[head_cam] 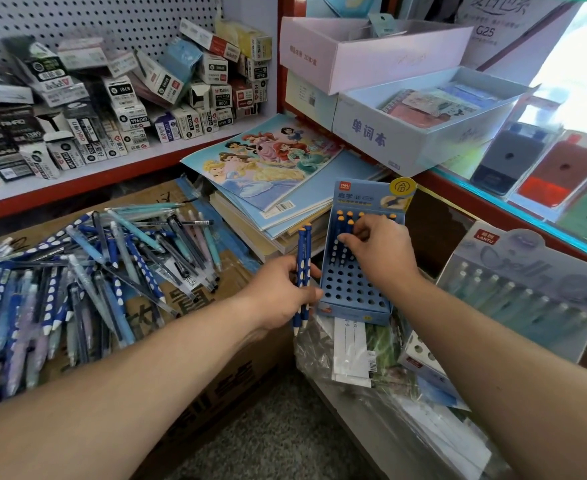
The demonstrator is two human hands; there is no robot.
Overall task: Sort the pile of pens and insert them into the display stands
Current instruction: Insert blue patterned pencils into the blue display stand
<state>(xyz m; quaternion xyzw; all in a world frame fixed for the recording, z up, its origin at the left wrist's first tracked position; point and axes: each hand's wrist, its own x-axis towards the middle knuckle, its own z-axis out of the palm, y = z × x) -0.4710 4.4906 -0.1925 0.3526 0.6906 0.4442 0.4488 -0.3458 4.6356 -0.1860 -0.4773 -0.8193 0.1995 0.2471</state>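
Head view: a person's two bare hands work at a blue stand (351, 289), with loose pens to the left and stacked stationery behind.
Left hand (278, 289): curled round two held pens (302, 258), blue with white dots, upright with tips down, just beside the stand's left edge.
Right hand (378, 251): reaches over the stand's upper rows, thumb and fingertips pinching one pen (347, 242) that stands in a hole.
Blue stand: lies tilted back on plastic-wrapped packets (354, 355); rows of round holes show in its lower part.
Standing pens (341, 220): orange-topped, in the back rows, partly hidden by the right hand.
Pile of pens (88, 271): on a cardboard box (223, 375) at left; blue, teal, lilac and dark ones lie crossed over one another.
Second stand (527, 292): grey-blue, at right, holding rows of pale pens.
Notebooks (268, 161): a stack with a cartoon cover, just behind the blue stand.
Shelf (119, 168): crowded with small cartons (129, 98) against a pegboard.
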